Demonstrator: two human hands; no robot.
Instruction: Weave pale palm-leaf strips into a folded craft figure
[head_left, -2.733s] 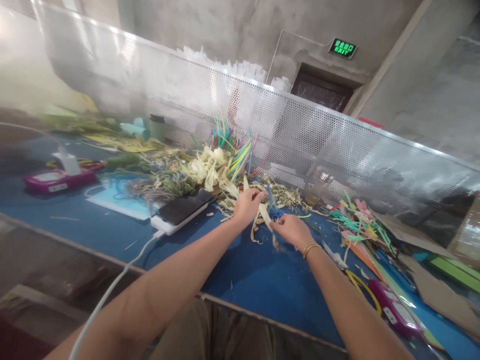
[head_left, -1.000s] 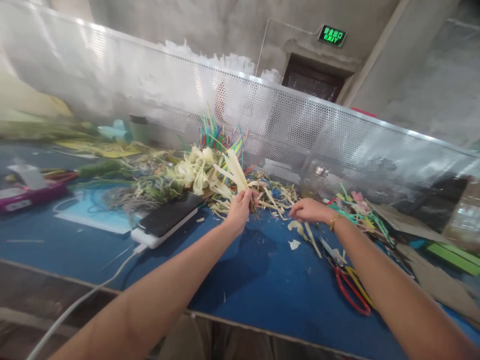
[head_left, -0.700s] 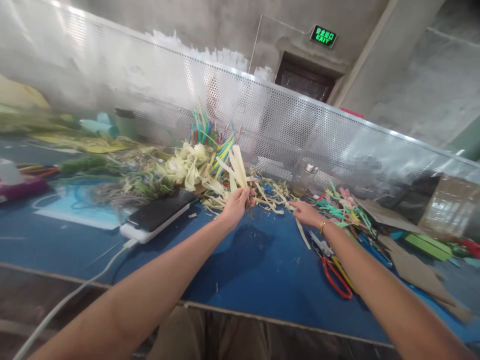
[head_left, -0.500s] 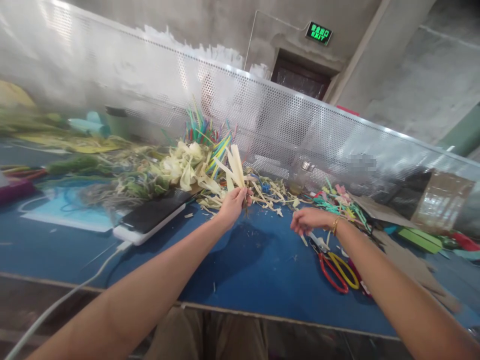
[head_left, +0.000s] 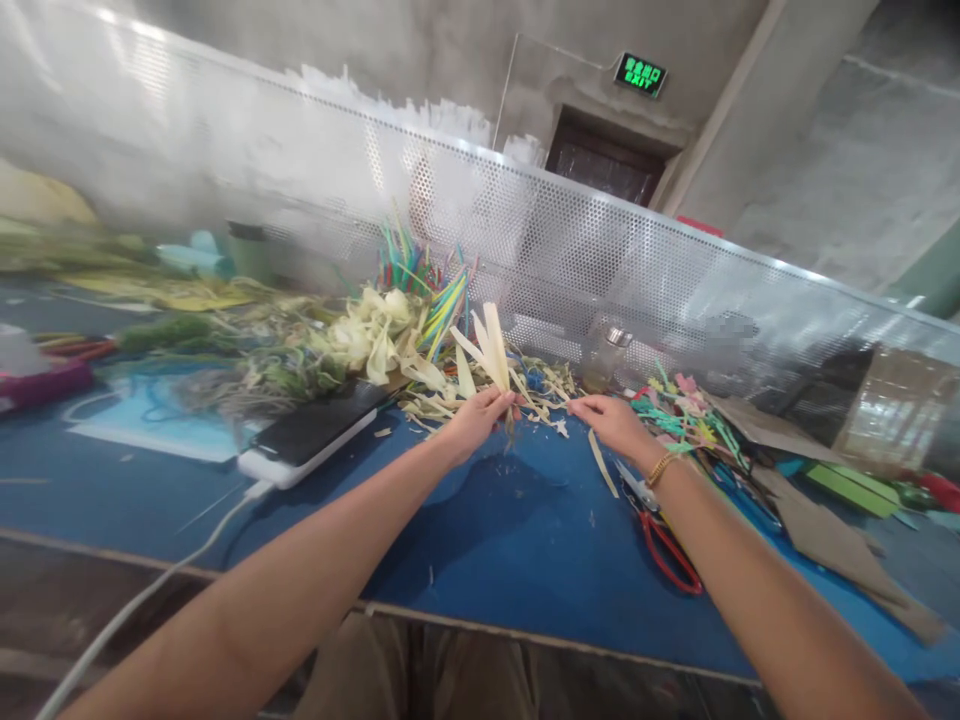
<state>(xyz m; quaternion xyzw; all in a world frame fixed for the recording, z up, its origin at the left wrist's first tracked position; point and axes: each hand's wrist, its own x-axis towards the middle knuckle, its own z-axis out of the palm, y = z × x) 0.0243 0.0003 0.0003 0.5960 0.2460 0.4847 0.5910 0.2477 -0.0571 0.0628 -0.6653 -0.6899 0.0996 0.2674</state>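
My left hand (head_left: 478,418) is closed around the base of a small bunch of pale yellow leaf-like strips (head_left: 489,350) that fan upward, held just above the blue table (head_left: 487,540). My right hand (head_left: 613,422) is a short way to its right, fingers pinched together and pointing left at the edge of a pile of loose pale strips (head_left: 540,392). What the pinch holds is too small to make out. One long pale strip (head_left: 604,468) lies on the table under that hand.
Red-handled scissors (head_left: 669,556) lie beside my right forearm. A dark phone on a white pack (head_left: 307,440) with a white cable sits at the left. Coloured straws (head_left: 424,275) and pale woven flowers (head_left: 367,335) stand before a perforated metal screen (head_left: 660,285). Coloured paper scraps (head_left: 686,410) and cardboard (head_left: 825,530) lie at the right.
My left hand has lifted a bunch of pale strips from the pile and holds it upright. My right hand swung right toward the scissors, then came back left to the pile's edge.
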